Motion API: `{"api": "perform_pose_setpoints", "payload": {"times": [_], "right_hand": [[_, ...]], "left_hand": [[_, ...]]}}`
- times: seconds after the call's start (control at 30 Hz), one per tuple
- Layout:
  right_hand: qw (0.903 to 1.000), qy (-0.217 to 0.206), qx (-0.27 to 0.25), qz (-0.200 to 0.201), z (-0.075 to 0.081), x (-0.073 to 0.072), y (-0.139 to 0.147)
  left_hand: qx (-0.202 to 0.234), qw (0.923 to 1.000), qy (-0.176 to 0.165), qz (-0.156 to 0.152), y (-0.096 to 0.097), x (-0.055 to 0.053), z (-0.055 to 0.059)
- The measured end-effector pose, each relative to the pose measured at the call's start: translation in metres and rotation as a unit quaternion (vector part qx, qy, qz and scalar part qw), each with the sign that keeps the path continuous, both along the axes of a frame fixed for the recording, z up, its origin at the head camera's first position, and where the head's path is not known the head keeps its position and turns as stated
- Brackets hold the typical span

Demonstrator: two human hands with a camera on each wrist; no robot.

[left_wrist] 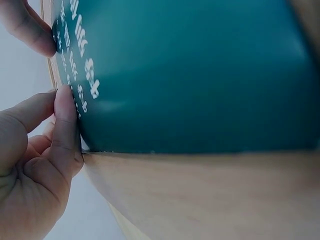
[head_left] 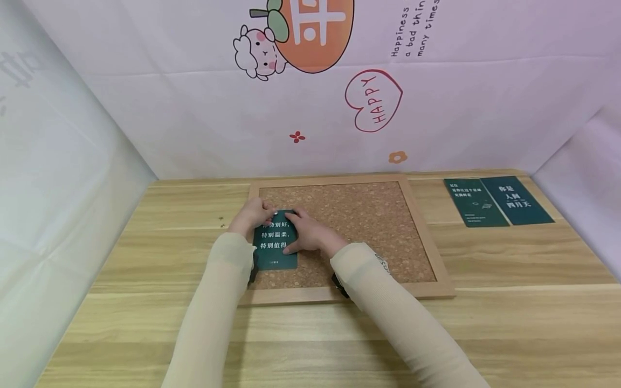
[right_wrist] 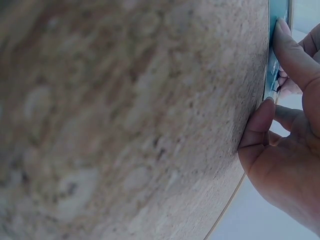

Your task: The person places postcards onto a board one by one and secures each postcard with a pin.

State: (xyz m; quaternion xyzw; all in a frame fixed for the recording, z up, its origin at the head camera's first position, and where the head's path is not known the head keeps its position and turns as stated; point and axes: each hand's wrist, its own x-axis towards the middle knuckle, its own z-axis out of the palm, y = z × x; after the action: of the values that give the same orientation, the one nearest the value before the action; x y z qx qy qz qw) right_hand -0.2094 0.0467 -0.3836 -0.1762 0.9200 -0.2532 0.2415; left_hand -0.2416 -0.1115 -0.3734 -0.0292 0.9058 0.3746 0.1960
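Note:
A dark green card (head_left: pixel 276 258) with white Chinese lettering lies upright along the left side of a cork board (head_left: pixel 359 226). My left hand (head_left: pixel 249 215) is at the card's top left part, thumb and forefinger pinching a small whitish pin-like thing (head_left: pixel 275 213). In the left wrist view, the left hand (left_wrist: pixel 40 155) hides the pinched thing. My right hand (head_left: pixel 310 234) rests on the card's right side, thumb and fingers spread apart along its edge. In the right wrist view, the right hand's thumb (right_wrist: pixel 260 125) presses close to the cork by the card edge (right_wrist: pixel 272 60).
A light wooden frame (head_left: pixel 427 237) surrounds the cork. To its right, two more green cards (head_left: pixel 477 207) (head_left: pixel 519 202) lie side by side on the wooden table (head_left: pixel 339 345). Behind stands a white printed cloth (head_left: pixel 204 118). A whitish lettered piece (head_left: pixel 381 262) shows beside the right sleeve.

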Motion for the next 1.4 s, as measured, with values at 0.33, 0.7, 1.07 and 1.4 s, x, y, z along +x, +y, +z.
{"api": "perform_pose_setpoints", "payload": {"times": [0.33,0.7,1.07,1.4], "right_hand": [[1.0,0.001,-0.005,-0.001,-0.0008,-0.0003,0.0002],[1.0,-0.001,-0.004,-0.003,-0.0006,0.0003,0.0006],[1.0,-0.003,-0.004,-0.005,-0.0012,-0.0004,0.0003],[1.0,-0.006,0.002,-0.006,-0.0014,-0.001,0.0001]], "left_hand": [[-0.002,0.9999,0.004,-0.009,-0.0011,-0.0012,-0.0011],[-0.011,0.9999,-0.001,-0.006,0.0003,-0.0019,-0.0016],[-0.02,0.9997,0.003,-0.01,-0.0001,-0.0032,-0.0018],[-0.017,0.9998,0.005,-0.008,0.0003,-0.0027,-0.0022]]}}
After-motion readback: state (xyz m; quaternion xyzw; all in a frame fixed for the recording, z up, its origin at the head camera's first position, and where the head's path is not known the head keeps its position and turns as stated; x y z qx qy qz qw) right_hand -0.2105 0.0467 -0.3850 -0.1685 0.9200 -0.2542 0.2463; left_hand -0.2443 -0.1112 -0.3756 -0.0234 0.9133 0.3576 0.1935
